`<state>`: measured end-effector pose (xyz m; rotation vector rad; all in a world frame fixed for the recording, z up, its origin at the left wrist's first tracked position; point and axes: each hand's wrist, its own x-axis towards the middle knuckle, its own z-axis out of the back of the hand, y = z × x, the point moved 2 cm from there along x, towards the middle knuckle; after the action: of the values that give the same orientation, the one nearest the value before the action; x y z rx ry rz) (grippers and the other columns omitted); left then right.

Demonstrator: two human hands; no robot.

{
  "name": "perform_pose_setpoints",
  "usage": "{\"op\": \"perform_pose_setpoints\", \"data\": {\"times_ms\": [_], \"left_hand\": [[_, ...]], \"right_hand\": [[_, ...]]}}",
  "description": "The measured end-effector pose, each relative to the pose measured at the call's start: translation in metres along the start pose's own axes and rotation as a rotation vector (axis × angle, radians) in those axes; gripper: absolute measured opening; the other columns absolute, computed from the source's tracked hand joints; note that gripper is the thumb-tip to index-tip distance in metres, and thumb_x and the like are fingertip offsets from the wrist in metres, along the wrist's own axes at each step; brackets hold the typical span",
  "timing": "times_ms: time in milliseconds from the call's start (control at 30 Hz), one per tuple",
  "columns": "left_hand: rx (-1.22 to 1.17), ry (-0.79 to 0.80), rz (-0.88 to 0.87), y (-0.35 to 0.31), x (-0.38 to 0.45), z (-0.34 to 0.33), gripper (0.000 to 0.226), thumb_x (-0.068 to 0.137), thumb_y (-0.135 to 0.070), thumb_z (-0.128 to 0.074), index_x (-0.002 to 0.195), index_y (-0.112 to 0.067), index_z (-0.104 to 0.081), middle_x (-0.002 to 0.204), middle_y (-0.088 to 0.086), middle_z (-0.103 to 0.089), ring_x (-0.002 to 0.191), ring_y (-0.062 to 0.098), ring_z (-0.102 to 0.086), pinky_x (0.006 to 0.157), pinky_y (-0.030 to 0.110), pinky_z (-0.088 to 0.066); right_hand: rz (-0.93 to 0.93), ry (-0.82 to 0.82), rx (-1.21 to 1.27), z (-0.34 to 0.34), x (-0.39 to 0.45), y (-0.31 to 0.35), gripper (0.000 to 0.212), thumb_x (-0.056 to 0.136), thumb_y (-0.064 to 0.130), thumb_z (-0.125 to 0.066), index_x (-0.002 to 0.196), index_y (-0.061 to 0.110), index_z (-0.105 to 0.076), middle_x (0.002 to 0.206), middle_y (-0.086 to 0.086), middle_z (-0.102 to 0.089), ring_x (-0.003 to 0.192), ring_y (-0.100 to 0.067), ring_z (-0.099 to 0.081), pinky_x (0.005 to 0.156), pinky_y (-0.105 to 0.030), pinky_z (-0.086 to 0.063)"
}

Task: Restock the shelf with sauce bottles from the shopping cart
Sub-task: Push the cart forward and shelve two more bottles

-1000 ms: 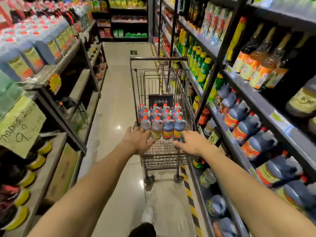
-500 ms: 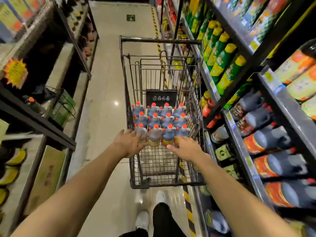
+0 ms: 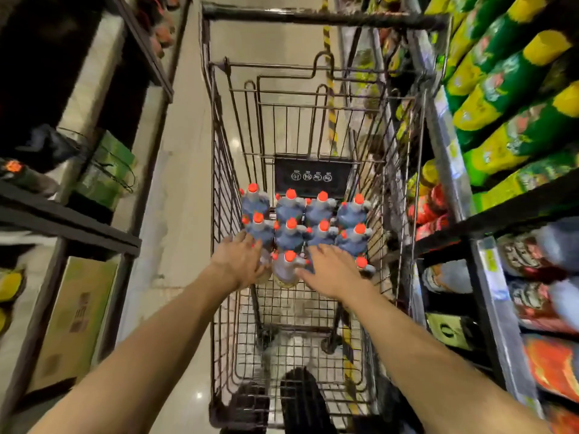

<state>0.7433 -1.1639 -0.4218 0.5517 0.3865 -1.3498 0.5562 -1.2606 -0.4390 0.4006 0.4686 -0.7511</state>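
A wire shopping cart [image 3: 316, 17] stands in the aisle below me. Several grey sauce bottles [image 3: 290, 234] with red caps stand upright in rows at its far end. My left hand [image 3: 239, 261] lies over the front-left bottle with its fingers stretched forward. My right hand [image 3: 332, 270] lies over a front-row bottle on the right, fingers apart, next to a paler front bottle [image 3: 286, 267] that shows between both hands. Neither hand is closed around a bottle. Similar grey bottles [image 3: 560, 245] lie on the right shelf [image 3: 488, 261].
Green and yellow bottles [image 3: 501, 98] fill the upper right shelves, close to the cart's right side. A dark shelf rack [image 3: 72, 217] with a cardboard box [image 3: 72, 321] lines the left. Pale aisle floor [image 3: 175, 214] runs between. My shoes [image 3: 300, 399] show under the cart.
My view has tilted down and come closer over the cart. Both hands have moved forward onto the front row of bottles.
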Motion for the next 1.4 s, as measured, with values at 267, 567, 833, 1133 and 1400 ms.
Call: {"op": "perform_pose_setpoints", "data": {"times_ms": [267,567,833,1133,1400], "left_hand": [[0.048,0.116,-0.020,0.005,0.052,-0.022,0.064,0.101,-0.047,-0.045,0.154,-0.015,-0.030,0.163,0.011,-0.032,0.153,0.028,-0.023,0.123,0.046,-0.020],[-0.020,0.123,-0.010,-0.003,0.074,-0.042,0.031,0.096,-0.026,-0.057,0.126,-0.017,-0.058,0.128,0.004,-0.066,0.122,0.026,-0.061,0.099,0.035,-0.046],[-0.089,0.177,-0.080,-0.012,0.047,-0.037,0.033,0.104,-0.028,-0.042,0.131,-0.014,-0.054,0.126,0.008,-0.066,0.113,0.029,-0.067,0.092,0.037,-0.052],[-0.066,0.222,-0.181,-0.055,0.001,-0.035,0.033,0.105,-0.029,-0.046,0.134,-0.014,-0.051,0.109,0.008,-0.062,0.097,0.025,-0.063,0.079,0.035,-0.047],[-0.117,0.202,-0.249,-0.095,-0.014,-0.057,0.035,0.099,-0.031,-0.057,0.131,-0.017,-0.054,0.114,0.005,-0.067,0.102,0.026,-0.067,0.082,0.034,-0.048]], "right_hand": [[0.056,0.060,-0.046,-0.026,0.070,0.009,0.052,0.097,0.049,-0.049,0.132,0.010,-0.050,0.134,-0.019,-0.058,0.126,-0.038,-0.053,0.102,-0.045,-0.038],[0.064,0.118,-0.097,-0.048,0.085,0.027,0.037,0.098,0.019,-0.051,0.135,0.012,-0.048,0.133,-0.013,-0.065,0.121,-0.035,-0.063,0.091,-0.040,-0.049],[0.213,0.070,-0.282,-0.060,0.056,0.029,0.038,0.098,0.024,-0.056,0.135,0.013,-0.054,0.127,-0.009,-0.069,0.121,-0.029,-0.060,0.111,-0.036,-0.029],[0.106,0.149,-0.152,-0.064,-0.015,0.006,0.038,0.100,0.021,-0.055,0.137,0.012,-0.050,0.128,-0.010,-0.067,0.117,-0.031,-0.064,0.093,-0.039,-0.049],[-0.030,0.161,0.149,-0.077,-0.048,-0.030,0.041,0.095,0.021,-0.061,0.136,0.022,-0.057,0.134,-0.004,-0.063,0.123,-0.027,-0.060,0.100,-0.037,-0.048]]}}
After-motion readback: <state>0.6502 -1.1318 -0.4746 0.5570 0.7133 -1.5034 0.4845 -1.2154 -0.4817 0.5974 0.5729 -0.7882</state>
